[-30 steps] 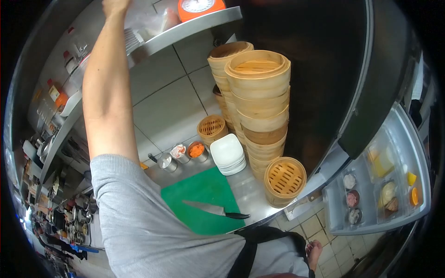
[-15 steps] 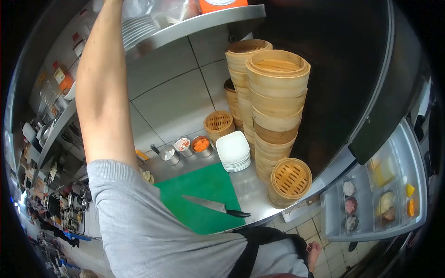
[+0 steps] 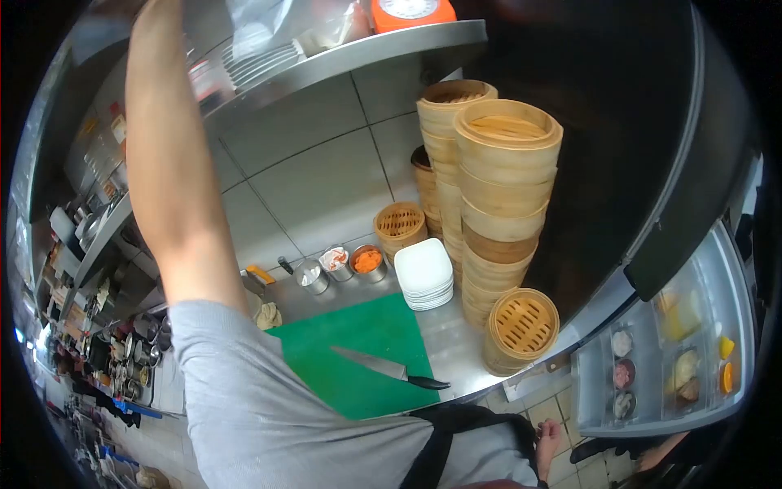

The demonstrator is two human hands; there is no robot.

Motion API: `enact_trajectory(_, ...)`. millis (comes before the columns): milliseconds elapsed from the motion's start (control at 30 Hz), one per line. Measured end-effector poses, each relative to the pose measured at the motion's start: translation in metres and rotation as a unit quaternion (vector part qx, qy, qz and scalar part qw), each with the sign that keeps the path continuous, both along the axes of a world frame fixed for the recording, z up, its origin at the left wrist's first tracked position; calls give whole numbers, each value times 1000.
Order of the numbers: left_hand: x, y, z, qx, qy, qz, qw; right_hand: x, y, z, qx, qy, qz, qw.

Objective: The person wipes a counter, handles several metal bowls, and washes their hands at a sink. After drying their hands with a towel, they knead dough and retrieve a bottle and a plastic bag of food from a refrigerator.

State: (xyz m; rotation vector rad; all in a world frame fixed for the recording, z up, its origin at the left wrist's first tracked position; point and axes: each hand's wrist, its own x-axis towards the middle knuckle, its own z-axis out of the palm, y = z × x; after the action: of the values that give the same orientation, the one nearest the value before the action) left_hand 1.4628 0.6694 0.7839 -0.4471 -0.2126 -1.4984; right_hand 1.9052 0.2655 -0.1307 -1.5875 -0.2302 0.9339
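My left arm [image 3: 175,163] reaches up past the metal shelf [image 3: 350,61]; its hand is beyond the top edge. Low at my right side hangs my right hand [image 3: 549,444], fingers loosely bent, with nothing visible in it. In front of me a knife [image 3: 371,362] with a black handle lies on the green cutting board [image 3: 326,326]. Behind the board are metal cups, one with orange filling [image 3: 368,261]. A stack of white square plates [image 3: 425,273] stands beside them. Tall stacks of bamboo steamers [image 3: 505,196] rise to the right, with a slatted steamer [image 3: 523,324] nearest me.
Plates [image 3: 261,65], plastic bags [image 3: 330,20] and an orange scale [image 3: 413,12] sit on the shelf. At right an open fridge door [image 3: 582,391] holds tubs of food. Another person's arm [image 3: 664,451] shows beneath it. Shelves and cookware fill the left side.
The view has shifted, so the counter and steamers appear lower and farther right. My left arm stays raised. Another person's arm and a dark shoe have appeared at the lower right.
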Motion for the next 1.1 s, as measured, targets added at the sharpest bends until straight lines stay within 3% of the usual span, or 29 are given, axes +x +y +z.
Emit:
enact_trajectory(67,7,-60,-80,-183,149,-94,967,0,0,-24,35,-6,24,999)
enact_trajectory(133,43,-116,-178,-402,240,-272,841,2,0,-42,55,-65,45,995)
enact_trajectory(167,59,-136,-219,-485,253,-337,766,-6,8,-3,27,-80,59,995)
enact_trajectory(200,69,-149,-259,-570,247,-178,763,-1,8,-3,33,-91,93,991)
enact_trajectory(233,80,-153,-296,-644,236,-269,676,10,1,-12,9,-177,150,973)
enact_trajectory(267,81,-160,-325,-729,277,-256,571,9,1,8,-9,-220,141,965)
enact_trajectory(300,93,-163,-352,-750,355,-260,494,3,-3,42,4,-198,100,975)
enact_trajectory(333,112,-170,-379,-756,424,-256,428,12,-11,29,15,-182,109,977)
enact_trajectory(400,142,-184,-419,-758,493,-281,323,9,-14,75,19,-142,66,987)
enact_trajectory(467,167,-195,-455,-753,504,-308,291,12,-19,74,25,-136,52,989)
enact_trajectory(567,210,-199,-482,-716,535,-327,307,8,-26,110,38,-145,31,988)
enact_trajectory(633,238,-203,-491,-655,578,-362,325,7,-29,133,37,-156,19,987)
enact_trajectory(767,289,-197,-519,-609,586,-446,295,3,-26,161,66,-144,-18,987)
enact_trajectory(867,320,-197,-521,-650,581,-406,273,3,-22,168,119,-117,-38,985)
enact_trajectory(933,345,-199,-527,-638,577,-438,259,4,-21,171,147,-98,-41,983)
enact_trajectory(1033,370,-201,-530,-687,540,-459,157,10,-20,173,200,-54,-38,978)
enact_trajectory(1067,378,-196,-538,-687,542,-457,157,12,-19,176,202,-53,-40,977)
enact_trajectory(1100,385,-188,-554,-703,515,-486,66,14,-18,180,227,-41,-40,972)
